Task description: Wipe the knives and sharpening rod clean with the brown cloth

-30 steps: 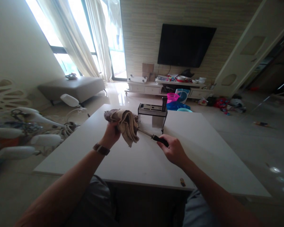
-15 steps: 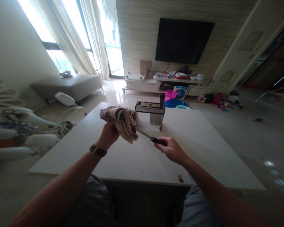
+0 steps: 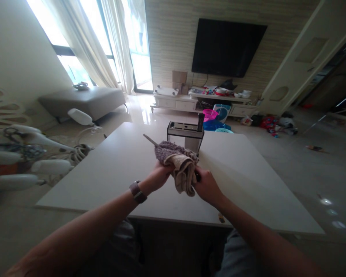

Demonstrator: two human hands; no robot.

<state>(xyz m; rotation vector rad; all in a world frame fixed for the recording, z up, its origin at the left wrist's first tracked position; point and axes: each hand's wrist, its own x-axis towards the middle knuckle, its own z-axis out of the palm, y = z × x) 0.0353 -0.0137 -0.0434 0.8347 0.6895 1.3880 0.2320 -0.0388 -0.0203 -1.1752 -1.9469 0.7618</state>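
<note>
My left hand (image 3: pixel 160 175) is closed around a grey-brown towel (image 3: pixel 173 151), whose tan folds hang down between my hands. Through the towel runs a sharpening steel (image 3: pixel 149 139), its grey tip poking out at the upper left. My right hand (image 3: pixel 207 185) grips the steel's black handle (image 3: pixel 197 177), pressed up against the towel's right side; most of the rod is wrapped from sight. Just behind the towel stands a knife block (image 3: pixel 185 127) with a slotted top, and one black handle (image 3: pixel 200 120) rises from its right end.
All this is above a white table (image 3: pixel 109 177). A small brownish object (image 3: pixel 221 217) lies at its front edge by my right forearm. Left of the table are white lamp shades (image 3: pixel 50 166) and cables. Baskets (image 3: pixel 210 114) and a low TV cabinet (image 3: pixel 167 103) stand beyond it.
The towel in my left hand has slid along the steel toward its handle, moving right and nearer to me. The tip now shows beyond the towel. My right hand has barely shifted.
</note>
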